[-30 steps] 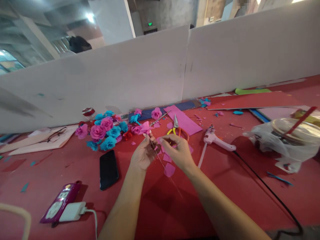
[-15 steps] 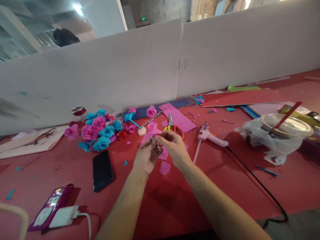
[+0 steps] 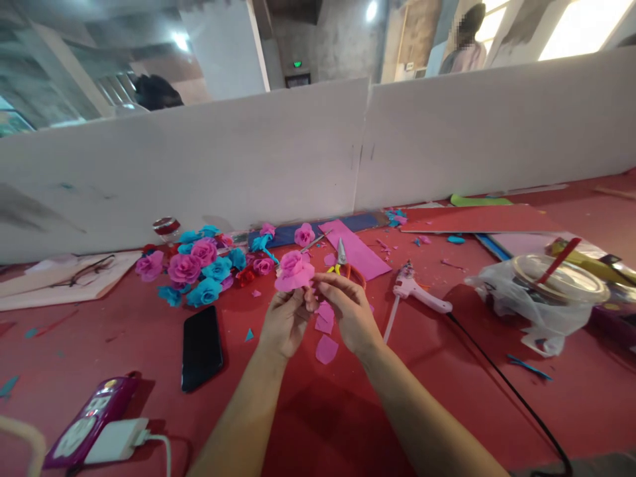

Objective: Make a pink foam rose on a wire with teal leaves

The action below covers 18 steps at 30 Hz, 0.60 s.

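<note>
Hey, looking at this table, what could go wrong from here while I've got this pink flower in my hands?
Your right hand is near the glue gun; your forearm might knock it, or get burned if it's hot, which I can't tell.

The pink paper flower sits at your left hand's fingertips, so squeezing could crease its petals.

Loose pink pieces lie by your hands and could get brushed away.
</note>
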Each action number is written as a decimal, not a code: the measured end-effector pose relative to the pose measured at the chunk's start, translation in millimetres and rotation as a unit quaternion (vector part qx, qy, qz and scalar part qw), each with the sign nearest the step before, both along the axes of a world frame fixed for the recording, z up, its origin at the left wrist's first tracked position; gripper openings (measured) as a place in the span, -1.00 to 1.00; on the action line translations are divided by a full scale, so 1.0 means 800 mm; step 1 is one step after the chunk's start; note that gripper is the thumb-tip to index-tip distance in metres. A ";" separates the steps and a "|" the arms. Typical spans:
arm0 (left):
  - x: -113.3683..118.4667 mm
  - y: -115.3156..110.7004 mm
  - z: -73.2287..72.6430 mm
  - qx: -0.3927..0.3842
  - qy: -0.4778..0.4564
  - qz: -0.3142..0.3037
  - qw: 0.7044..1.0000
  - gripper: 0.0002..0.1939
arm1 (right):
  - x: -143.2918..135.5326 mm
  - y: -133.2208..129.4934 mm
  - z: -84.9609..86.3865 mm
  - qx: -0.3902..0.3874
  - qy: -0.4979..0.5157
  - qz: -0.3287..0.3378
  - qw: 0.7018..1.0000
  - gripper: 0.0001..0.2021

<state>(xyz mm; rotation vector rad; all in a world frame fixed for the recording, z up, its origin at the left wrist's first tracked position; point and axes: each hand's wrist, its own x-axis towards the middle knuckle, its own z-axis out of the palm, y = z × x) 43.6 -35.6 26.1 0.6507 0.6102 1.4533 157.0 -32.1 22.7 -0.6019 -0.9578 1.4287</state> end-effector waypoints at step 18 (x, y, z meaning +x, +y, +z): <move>-0.060 0.033 -0.027 0.152 0.241 0.371 0.884 -0.97 | -0.003 0.008 -0.022 -0.046 -0.123 -0.095 0.987 -0.88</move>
